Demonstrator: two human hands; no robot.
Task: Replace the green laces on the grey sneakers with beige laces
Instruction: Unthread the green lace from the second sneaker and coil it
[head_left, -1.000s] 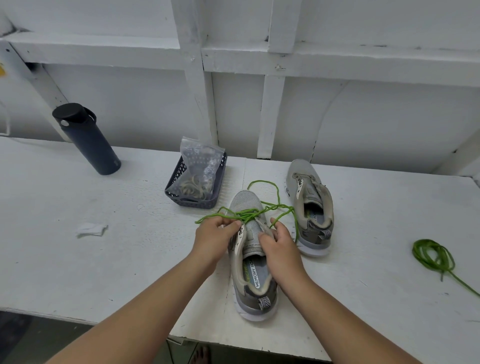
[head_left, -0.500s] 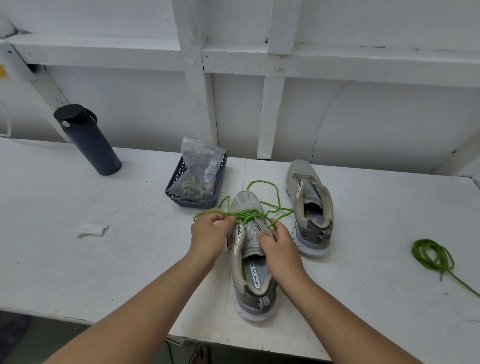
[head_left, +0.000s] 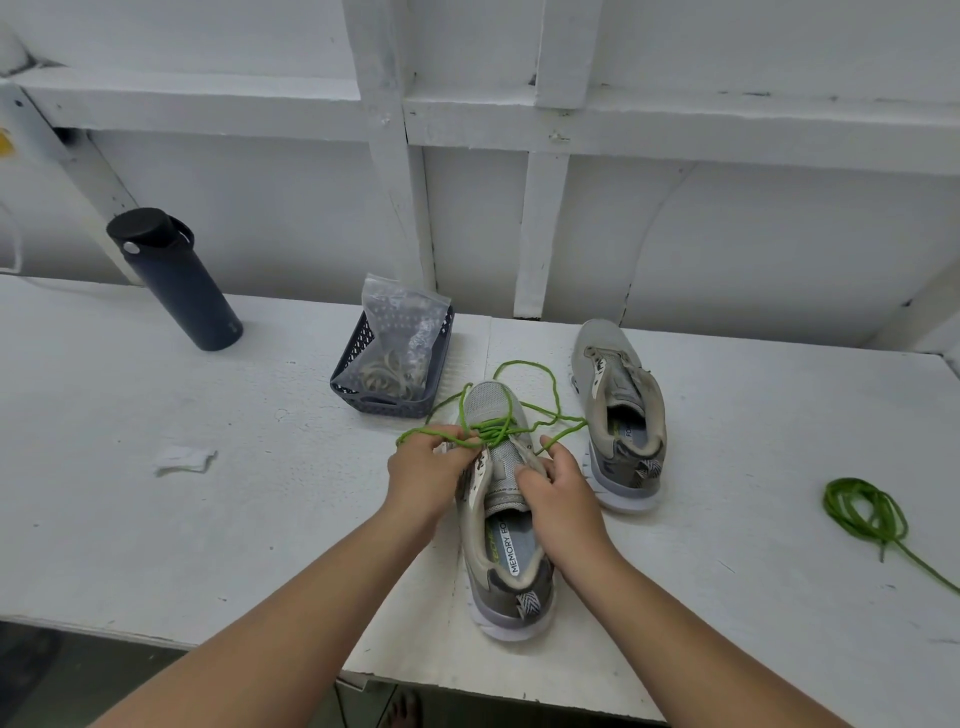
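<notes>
A grey sneaker lies on the white table, toe pointing away from me, with a green lace still threaded through its front eyelets and looping loosely past the toe. My left hand pinches a strand of that lace at the shoe's left side. My right hand grips the shoe's right eyelet edge and tongue. A second grey sneaker without any lace stands to the right. Beige laces sit in a clear bag in a dark basket.
A coiled green lace lies loose at the right. The dark basket stands just behind the shoe on the left. A dark bottle stands at the back left and a scrap of white paper lies on the table.
My left hand has drawn the green strand a little to the left, tightening the loops over the toe. My right hand stays on the shoe.
</notes>
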